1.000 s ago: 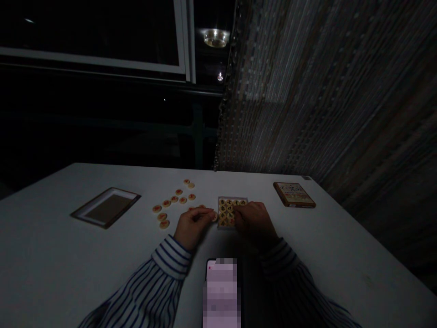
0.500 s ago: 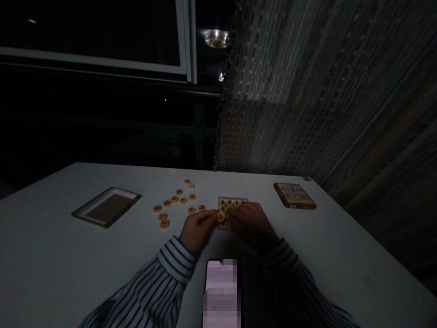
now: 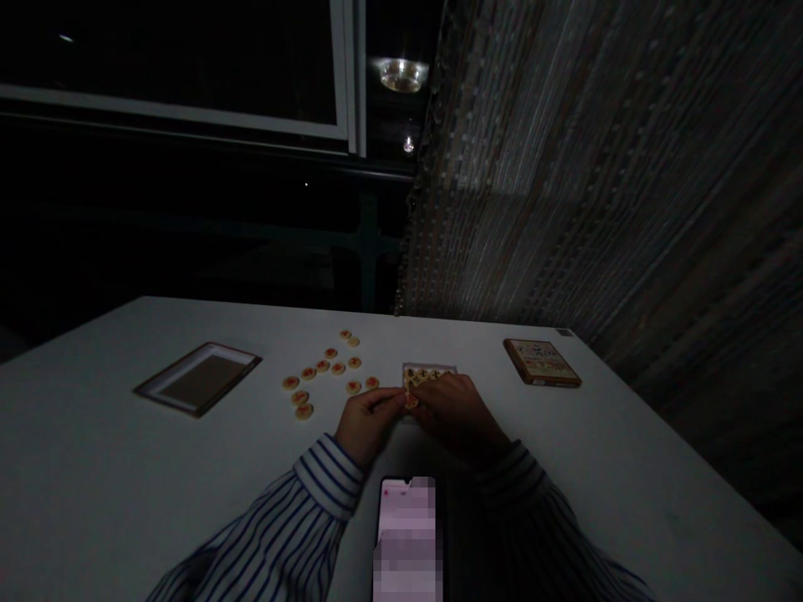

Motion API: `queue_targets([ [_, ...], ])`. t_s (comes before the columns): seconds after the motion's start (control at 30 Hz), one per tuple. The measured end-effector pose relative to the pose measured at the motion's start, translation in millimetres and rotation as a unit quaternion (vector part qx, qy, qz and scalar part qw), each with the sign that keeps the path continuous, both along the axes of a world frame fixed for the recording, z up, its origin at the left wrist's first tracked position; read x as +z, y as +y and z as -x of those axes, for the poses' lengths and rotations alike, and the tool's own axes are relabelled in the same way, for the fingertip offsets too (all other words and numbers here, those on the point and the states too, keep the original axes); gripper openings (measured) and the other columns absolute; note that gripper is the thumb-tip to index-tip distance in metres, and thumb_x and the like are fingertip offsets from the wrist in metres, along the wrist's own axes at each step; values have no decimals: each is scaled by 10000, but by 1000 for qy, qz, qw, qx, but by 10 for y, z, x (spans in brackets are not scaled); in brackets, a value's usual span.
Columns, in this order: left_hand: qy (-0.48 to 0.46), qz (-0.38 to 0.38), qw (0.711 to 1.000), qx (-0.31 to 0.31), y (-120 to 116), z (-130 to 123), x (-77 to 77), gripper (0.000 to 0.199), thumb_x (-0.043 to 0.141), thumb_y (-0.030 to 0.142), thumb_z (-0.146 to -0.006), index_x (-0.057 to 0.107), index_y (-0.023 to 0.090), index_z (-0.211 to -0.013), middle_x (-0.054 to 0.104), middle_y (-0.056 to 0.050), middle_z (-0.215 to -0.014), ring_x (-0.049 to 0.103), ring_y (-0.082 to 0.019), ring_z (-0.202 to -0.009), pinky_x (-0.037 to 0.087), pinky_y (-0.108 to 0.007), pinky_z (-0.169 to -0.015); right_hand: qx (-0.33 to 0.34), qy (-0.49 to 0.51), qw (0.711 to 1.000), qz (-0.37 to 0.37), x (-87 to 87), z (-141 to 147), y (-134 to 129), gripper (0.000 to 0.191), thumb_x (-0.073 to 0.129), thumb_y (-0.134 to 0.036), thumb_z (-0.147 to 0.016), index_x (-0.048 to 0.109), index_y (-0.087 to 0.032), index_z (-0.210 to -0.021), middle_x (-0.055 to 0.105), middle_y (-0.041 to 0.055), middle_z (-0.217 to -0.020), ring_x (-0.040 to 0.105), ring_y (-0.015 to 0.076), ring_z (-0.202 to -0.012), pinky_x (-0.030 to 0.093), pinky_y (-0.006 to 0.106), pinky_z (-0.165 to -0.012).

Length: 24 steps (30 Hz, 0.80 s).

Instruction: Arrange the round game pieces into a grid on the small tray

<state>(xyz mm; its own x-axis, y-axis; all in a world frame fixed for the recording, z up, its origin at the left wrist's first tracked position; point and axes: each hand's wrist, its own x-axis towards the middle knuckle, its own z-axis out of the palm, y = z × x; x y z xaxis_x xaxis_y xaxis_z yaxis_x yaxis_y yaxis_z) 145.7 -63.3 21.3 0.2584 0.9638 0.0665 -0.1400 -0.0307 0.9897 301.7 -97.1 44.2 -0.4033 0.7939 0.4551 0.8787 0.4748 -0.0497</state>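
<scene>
A round, pale xiangqi piece with a red character (image 3: 411, 402) is over the near part of a small clear tray (image 3: 432, 365). My left hand (image 3: 369, 422) pinches at its left edge with thumb and fingertips. From the other side, my right hand (image 3: 457, 418) curls its fingers onto the same piece, and its fingertips are partly hidden. Rows of xiangqi pieces with dark characters (image 3: 422, 374) lie in the tray, the nearer ones covered by my hands. Left of the tray, several loose red-character xiangqi pieces (image 3: 322, 366) are scattered on the white table (image 3: 251, 493).
An open, shallow box part (image 3: 199, 378) lies at the left, and a printed box (image 3: 543, 362) at the right. A lit phone (image 3: 406, 535) is between my forearms. Beyond the table hang a string curtain (image 3: 502, 209) and a dark window (image 3: 169, 58). The light is dim.
My right hand's fingers have moved left onto the red-character piece, which has shifted slightly right and down. The loose pieces lie as before; the view has moved slightly.
</scene>
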Motion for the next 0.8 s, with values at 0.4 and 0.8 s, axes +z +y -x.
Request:
queue_targets([
  [0.4,64,-31,997,38,70,6,-62,217,601,290,-664,691,140,-793,710,-59,-794,641,-170,-772,508,-275,-750,-21,21,998,46,-56,-38,97,221,475,-313,-816,609,-193,-943,634,48,-905,525,171,-858,310,290,-749],
  [0.8,150,-52,985,70,134,9,-216,220,568,302,-676,661,152,-806,685,-31,-713,628,-162,-728,495,-265,-653,-46,-15,994,98,-139,-81,167,217,520,-330,-770,623,-205,-915,632,45,-912,526,189,-886,305,308,-763],
])
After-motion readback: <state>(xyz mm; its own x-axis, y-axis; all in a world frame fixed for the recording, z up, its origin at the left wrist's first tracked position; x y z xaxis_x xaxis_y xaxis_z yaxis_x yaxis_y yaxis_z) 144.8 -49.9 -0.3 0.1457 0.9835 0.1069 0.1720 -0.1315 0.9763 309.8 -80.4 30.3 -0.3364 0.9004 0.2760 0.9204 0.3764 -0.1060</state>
